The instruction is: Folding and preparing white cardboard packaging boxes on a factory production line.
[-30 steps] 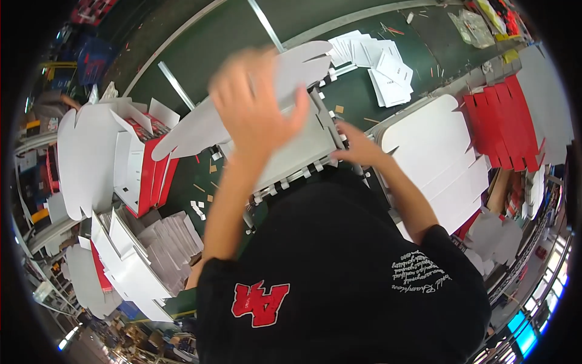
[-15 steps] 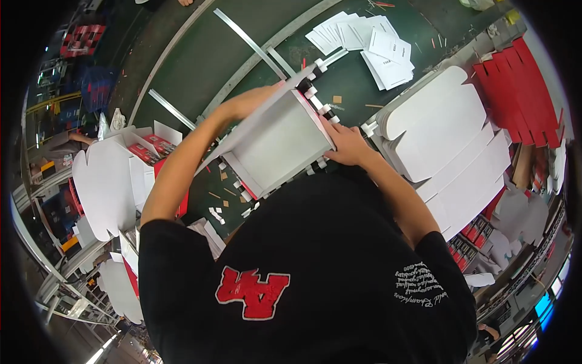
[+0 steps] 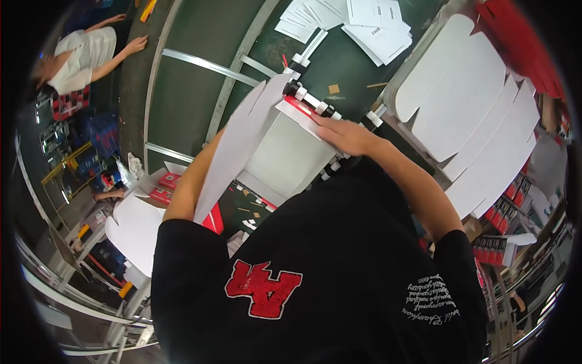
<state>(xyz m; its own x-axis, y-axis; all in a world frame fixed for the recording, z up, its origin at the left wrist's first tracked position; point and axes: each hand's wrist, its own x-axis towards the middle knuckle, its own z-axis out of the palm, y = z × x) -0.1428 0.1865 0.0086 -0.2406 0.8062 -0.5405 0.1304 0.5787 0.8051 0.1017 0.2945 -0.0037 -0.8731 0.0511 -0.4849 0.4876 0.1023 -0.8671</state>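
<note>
At frame centre the right hand (image 3: 345,134) lies flat, fingers spread, pressing a white card blank (image 3: 285,155) onto the jig (image 3: 321,109), apparently to steady it. The left hand is hidden behind a raised flap (image 3: 236,148); its grip cannot be told. More blanks (image 3: 467,115) are stacked at the upper right.
</note>
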